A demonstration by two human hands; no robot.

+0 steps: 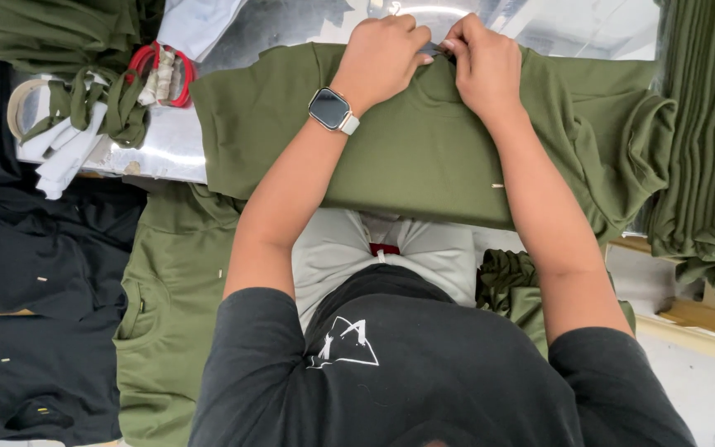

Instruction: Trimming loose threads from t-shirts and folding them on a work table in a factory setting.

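Note:
An olive green garment [407,149] lies spread over the shiny metal table [167,145] in front of me. My left hand [381,56], with a smartwatch [332,110] on its wrist, pinches the garment's far edge. My right hand [483,64] grips the same edge right beside it, the fingertips of both hands almost touching. A small dark thing sits between the fingertips; I cannot tell what it is.
A stack of folded olive garments [705,141] fills the right side. Olive strips and white cloth pieces [84,116] lie at the left with a red-handled tool [163,70]. Black garments [43,273] and another olive garment [167,314] hang at the lower left.

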